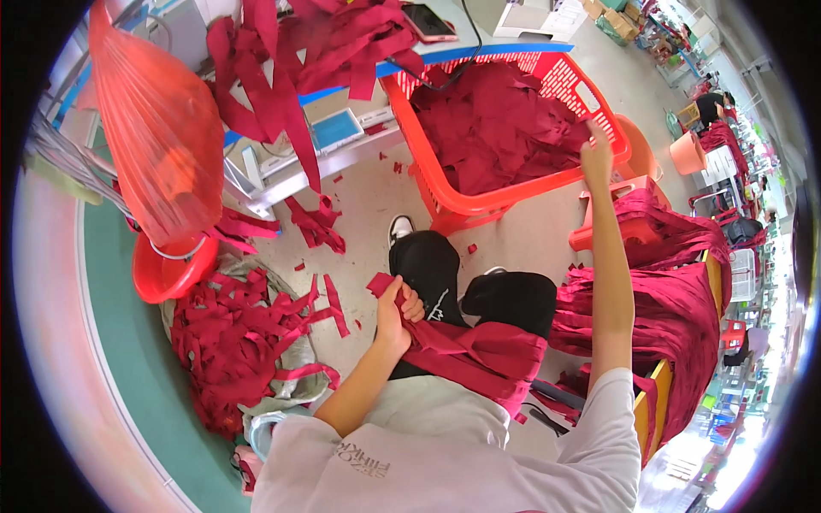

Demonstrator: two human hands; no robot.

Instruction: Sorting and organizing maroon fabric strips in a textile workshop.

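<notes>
Left hand (395,309): fingers closed around the end of a dark red fabric piece (479,352), gripped above the lap. The piece is flat, strip-like at the held end, wider and folded where it drapes over the person's thighs to the right of the hand.

Right hand (596,156): arm stretched forward, hand at the near right rim of the orange plastic basket (479,205). Whether it grips anything cannot be told.

Basket holds a heap of dark red cut pieces (500,124). Stack of the same cloth (676,308) lies beside the right arm. Red offcut strips (235,338) are piled on the floor to the left, near an orange bag (154,128).
</notes>
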